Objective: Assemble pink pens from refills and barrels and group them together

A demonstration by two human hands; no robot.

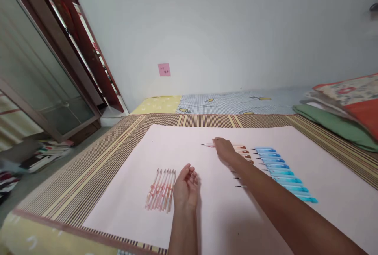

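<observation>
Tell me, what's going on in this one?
A person has pen parts laid out on a pink sheet over a striped mat. The right hand reaches to the far end of a row of thin refills, fingers on the farthest refill; whether it grips is unclear. A row of blue barrels lies just right of them. The left hand rests open beside a bundle of clear tubes, holding nothing.
</observation>
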